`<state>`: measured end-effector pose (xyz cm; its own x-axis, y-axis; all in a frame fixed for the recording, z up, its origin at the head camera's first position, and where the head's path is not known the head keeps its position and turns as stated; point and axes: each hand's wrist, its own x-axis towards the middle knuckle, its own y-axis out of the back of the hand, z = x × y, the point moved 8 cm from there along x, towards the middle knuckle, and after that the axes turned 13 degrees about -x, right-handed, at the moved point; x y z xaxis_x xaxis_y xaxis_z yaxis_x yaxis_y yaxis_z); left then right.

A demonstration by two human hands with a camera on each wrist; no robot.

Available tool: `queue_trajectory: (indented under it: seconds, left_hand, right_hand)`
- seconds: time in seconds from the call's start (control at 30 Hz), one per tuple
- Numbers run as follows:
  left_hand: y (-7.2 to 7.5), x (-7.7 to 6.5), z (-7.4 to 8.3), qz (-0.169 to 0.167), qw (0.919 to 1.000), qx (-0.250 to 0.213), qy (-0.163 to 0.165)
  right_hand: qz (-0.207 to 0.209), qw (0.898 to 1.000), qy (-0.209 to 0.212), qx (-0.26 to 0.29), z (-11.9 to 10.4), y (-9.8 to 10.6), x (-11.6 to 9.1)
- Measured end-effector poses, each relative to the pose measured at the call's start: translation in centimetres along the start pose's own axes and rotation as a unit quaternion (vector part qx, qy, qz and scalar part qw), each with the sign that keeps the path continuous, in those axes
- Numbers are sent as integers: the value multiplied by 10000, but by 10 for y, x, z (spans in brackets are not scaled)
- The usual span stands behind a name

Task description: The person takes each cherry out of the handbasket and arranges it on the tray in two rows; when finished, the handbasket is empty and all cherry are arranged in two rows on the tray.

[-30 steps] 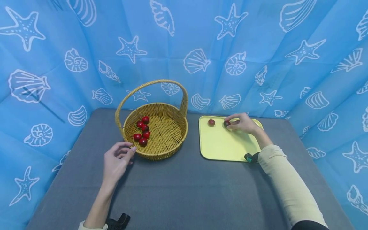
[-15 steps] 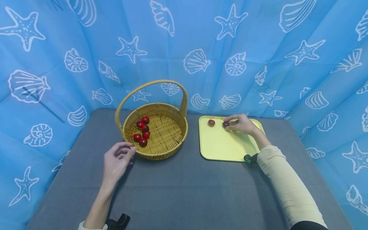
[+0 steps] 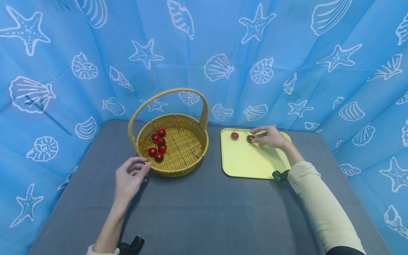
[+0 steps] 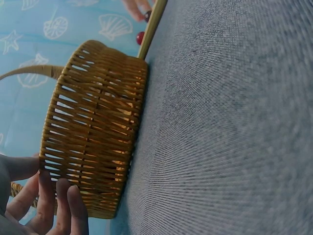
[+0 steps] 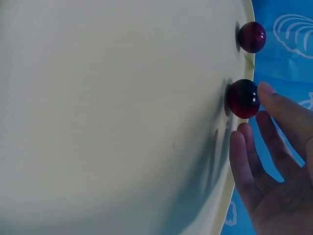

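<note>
Basket (image 3: 185,148) upright, handle (image 3: 174,90) arching near left to far right.

Soft overhead light keeps the blue fabric curtain with white seashell prints (image 3: 223,42) bright. Faint shadow falls beside the long pale-cream right sleeve (image 3: 322,202) on the grey cloth-covered desk (image 3: 204,216). The head view is clear though slightly soft, its wide lens stretching the prints towards the corners. In the duller left wrist view, the curtain looks hazy and light glows through the round brown wicker basket (image 4: 93,112). Dimmest is the right wrist view: the flat yellow rectangular tray (image 5: 122,98) goes greyish, the right hand's fingers (image 5: 240,159) cast a blurry shadow, and a round dark-red cherry (image 5: 244,99) carries tiny glints.
</note>
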<state>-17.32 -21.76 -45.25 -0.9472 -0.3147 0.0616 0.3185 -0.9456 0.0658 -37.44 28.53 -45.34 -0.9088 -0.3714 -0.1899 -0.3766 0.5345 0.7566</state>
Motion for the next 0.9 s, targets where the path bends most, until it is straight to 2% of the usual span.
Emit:
queue_trajectory:
  seconds: [0.27, 0.53, 0.7, 0.9]
  left_hand:
    - [-1, 1, 1, 4, 10000, -8, 13]
    - [0, 0, 3, 6, 9999, -23, -122]
    - [0, -1, 2, -3, 9999, -41, -123]
    - [0, 0, 1, -23, 10000, -58, -43]
  right_hand:
    - [81, 9999, 6, -92, -8, 7, -4]
    - [157, 9998, 33, -118, -22, 13, -5]
    - [270, 9995, 117, -88, -44, 15, -6]
    - [296, 9985, 452, -80, -83, 12, -8]
